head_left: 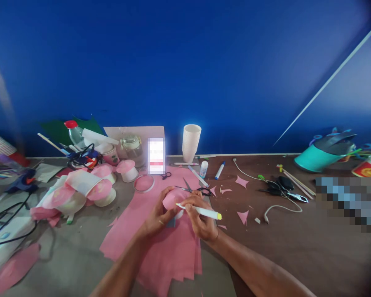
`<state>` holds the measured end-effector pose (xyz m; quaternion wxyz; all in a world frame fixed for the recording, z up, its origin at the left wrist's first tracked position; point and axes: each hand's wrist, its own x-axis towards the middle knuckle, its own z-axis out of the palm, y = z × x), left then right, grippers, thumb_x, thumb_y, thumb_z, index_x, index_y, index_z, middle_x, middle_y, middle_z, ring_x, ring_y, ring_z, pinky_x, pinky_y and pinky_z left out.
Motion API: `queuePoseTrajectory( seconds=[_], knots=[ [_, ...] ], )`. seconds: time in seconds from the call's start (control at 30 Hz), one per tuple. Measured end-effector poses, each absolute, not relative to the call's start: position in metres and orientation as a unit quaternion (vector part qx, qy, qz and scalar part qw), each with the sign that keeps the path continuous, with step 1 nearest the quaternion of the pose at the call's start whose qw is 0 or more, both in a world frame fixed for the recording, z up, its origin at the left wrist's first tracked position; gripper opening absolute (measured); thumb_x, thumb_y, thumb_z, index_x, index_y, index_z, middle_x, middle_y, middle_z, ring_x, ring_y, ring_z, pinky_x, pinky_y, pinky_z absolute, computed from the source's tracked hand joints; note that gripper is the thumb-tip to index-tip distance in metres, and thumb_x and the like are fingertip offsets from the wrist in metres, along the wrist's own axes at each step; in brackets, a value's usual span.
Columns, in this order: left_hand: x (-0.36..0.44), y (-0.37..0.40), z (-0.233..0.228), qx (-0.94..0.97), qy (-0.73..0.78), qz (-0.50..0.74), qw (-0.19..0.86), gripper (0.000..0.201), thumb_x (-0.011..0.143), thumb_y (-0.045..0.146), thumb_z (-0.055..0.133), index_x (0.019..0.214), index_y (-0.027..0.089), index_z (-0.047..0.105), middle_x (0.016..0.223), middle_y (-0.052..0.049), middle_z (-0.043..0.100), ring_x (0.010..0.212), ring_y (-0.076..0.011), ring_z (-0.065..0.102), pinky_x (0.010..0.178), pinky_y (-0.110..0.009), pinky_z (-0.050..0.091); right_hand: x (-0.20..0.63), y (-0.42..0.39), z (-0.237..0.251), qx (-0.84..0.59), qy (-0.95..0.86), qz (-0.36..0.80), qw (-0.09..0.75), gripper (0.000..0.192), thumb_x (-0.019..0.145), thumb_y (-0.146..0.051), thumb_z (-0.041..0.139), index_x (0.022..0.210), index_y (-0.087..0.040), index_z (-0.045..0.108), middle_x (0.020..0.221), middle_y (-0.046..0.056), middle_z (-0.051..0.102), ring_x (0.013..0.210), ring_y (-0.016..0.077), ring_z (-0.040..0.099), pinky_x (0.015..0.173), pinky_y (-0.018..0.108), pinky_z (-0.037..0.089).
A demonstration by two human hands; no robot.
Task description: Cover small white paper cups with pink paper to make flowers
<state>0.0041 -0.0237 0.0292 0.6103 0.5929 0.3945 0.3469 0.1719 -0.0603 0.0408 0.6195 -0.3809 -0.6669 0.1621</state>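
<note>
My left hand (159, 216) is closed around a paper cup (179, 214) whose top is covered by a round of pink paper (170, 199). Held in the fingers of my right hand (200, 218) is a white marker (205, 212) with a yellow end, its tip at the pink round. Below both hands lie large sheets of pink paper (170, 260). Just beyond the cup rest open scissors (188, 189) with dark handles. A clear ring (144, 183) sits on the pink paper to the left.
A stack of white cups (191, 142) stands by the blue wall, right of a lit phone (156, 156). Pink-topped cups (100, 192) crowd the left. Rightward lie a glue bottle (203, 169), a blue-capped marker (220, 170), paper scraps (243, 217), a white cable (281, 207) and a teal container (312, 158).
</note>
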Motion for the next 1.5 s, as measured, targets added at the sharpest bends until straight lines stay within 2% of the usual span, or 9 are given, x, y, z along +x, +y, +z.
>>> queuePoseTrajectory(
  seconds=[0.1,0.23,0.43,0.6,0.7,0.9,1.2,1.33,1.5],
  knots=[
    [0.0044,-0.0233,0.0293,0.589,0.405,0.338,0.613,0.07,0.082,0.05,0.069,0.141,0.025,0.041,0.147,-0.011,0.047,0.128,-0.0326,0.051,0.105,-0.045,0.046,0.1723,-0.0596,0.0375,-0.395,-0.653,0.149,0.629,0.032,0.103,-0.037,0.042,0.088,-0.027,0.069,0.071,0.003,0.069,0.064,0.0205,0.059,0.075,0.044,0.046],
    [0.0044,-0.0233,0.0301,0.602,0.405,0.34,0.598,0.07,0.081,0.051,0.07,0.139,0.024,0.043,0.148,-0.012,0.046,0.129,-0.0346,0.05,0.106,-0.047,0.045,0.1726,-0.0584,0.0333,-0.409,-0.646,0.148,0.628,0.033,0.103,-0.038,0.043,0.087,-0.026,0.069,0.064,0.002,0.065,0.064,0.0212,0.059,0.077,0.047,0.046],
    [0.0045,-0.0244,0.0316,0.601,0.402,0.346,0.598,0.068,0.081,0.05,0.071,0.138,0.025,0.044,0.145,-0.01,0.049,0.13,-0.0332,0.049,0.103,-0.041,0.046,0.1719,-0.0581,0.0336,-0.41,-0.651,0.143,0.622,0.032,0.103,-0.037,0.043,0.088,-0.027,0.07,0.073,0.004,0.07,0.067,0.0213,0.062,0.078,0.047,0.046],
    [0.0044,-0.0251,0.0284,0.582,0.39,0.327,0.635,0.071,0.083,0.052,0.069,0.141,0.027,0.038,0.141,-0.009,0.052,0.116,-0.0275,0.056,0.095,-0.037,0.047,0.1719,-0.0588,0.0353,-0.412,-0.656,0.138,0.617,0.033,0.103,-0.038,0.043,0.089,-0.027,0.07,0.073,0.004,0.07,0.067,0.0213,0.061,0.075,0.045,0.047],
    [0.0044,-0.0249,0.0279,0.582,0.389,0.326,0.636,0.072,0.083,0.053,0.069,0.142,0.027,0.037,0.145,-0.01,0.048,0.111,-0.0263,0.058,0.094,-0.038,0.048,0.1718,-0.0591,0.0357,-0.406,-0.662,0.138,0.615,0.032,0.103,-0.037,0.042,0.09,-0.028,0.069,0.074,0.004,0.071,0.066,0.021,0.06,0.075,0.044,0.046],
    [0.0051,-0.0249,0.0329,0.594,0.4,0.341,0.609,0.068,0.082,0.05,0.07,0.14,0.026,0.043,0.146,-0.01,0.048,0.127,-0.0305,0.049,0.103,-0.04,0.043,0.1722,-0.0575,0.0325,-0.413,-0.652,0.144,0.619,0.031,0.103,-0.036,0.044,0.089,-0.027,0.07,0.072,0.004,0.07,0.067,0.0217,0.061,0.076,0.044,0.046],
    [0.0034,-0.022,0.0244,0.591,0.387,0.344,0.618,0.069,0.082,0.051,0.071,0.141,0.028,0.043,0.145,-0.009,0.05,0.125,-0.0308,0.053,0.102,-0.042,0.046,0.1725,-0.0612,0.037,-0.4,-0.664,0.143,0.616,0.029,0.103,-0.035,0.043,0.093,-0.029,0.069,0.075,0.003,0.07,0.068,0.022,0.061,0.076,0.043,0.045],
    [0.0044,-0.0232,0.0279,0.602,0.386,0.352,0.604,0.067,0.081,0.051,0.071,0.138,0.028,0.045,0.146,-0.009,0.049,0.132,-0.0322,0.048,0.107,-0.043,0.043,0.1717,-0.0607,0.0382,-0.383,-0.676,0.145,0.613,0.023,0.102,-0.032,0.045,0.095,-0.03,0.068,0.077,0.003,0.071,0.068,0.0216,0.062,0.076,0.043,0.044],
    [0.0052,-0.0243,0.0324,0.596,0.395,0.335,0.614,0.069,0.082,0.053,0.069,0.14,0.027,0.042,0.145,-0.009,0.05,0.126,-0.0307,0.052,0.102,-0.041,0.046,0.1716,-0.0595,0.0379,-0.389,-0.677,0.141,0.609,0.024,0.102,-0.029,0.044,0.095,-0.03,0.067,0.078,0.003,0.072,0.066,0.0212,0.061,0.075,0.043,0.043]
  ],
)
